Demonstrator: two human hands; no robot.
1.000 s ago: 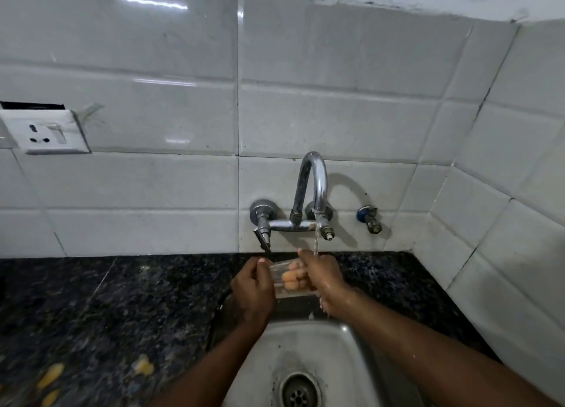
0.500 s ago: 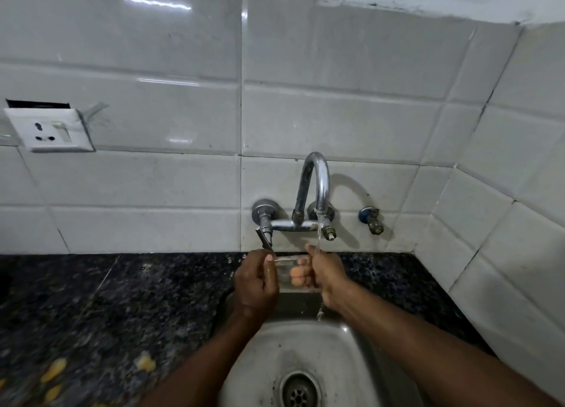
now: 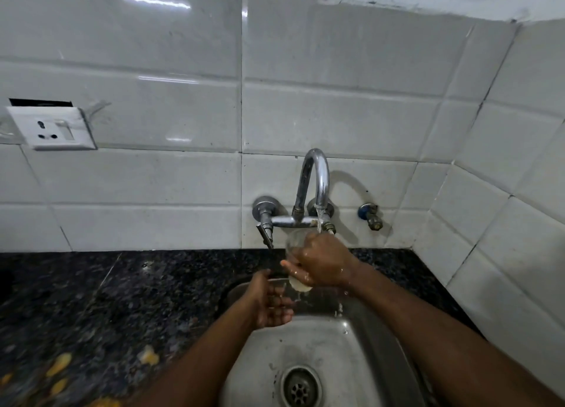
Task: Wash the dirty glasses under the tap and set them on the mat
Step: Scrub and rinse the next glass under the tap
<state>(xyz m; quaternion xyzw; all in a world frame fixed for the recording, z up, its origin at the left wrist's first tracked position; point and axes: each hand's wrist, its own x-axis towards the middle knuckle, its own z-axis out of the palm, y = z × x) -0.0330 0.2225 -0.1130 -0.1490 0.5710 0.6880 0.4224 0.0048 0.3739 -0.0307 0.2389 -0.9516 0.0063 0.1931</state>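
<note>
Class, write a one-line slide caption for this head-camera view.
Rinsing: the right hand holds a clear glass under the running chrome tap; the left hand hangs empty above the steel sink.

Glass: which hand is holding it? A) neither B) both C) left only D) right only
D: the right hand grips the glass under the tap, while the left hand sits lower over the sink and holds nothing.

Open sink basin below; tap spout close overhead
</note>
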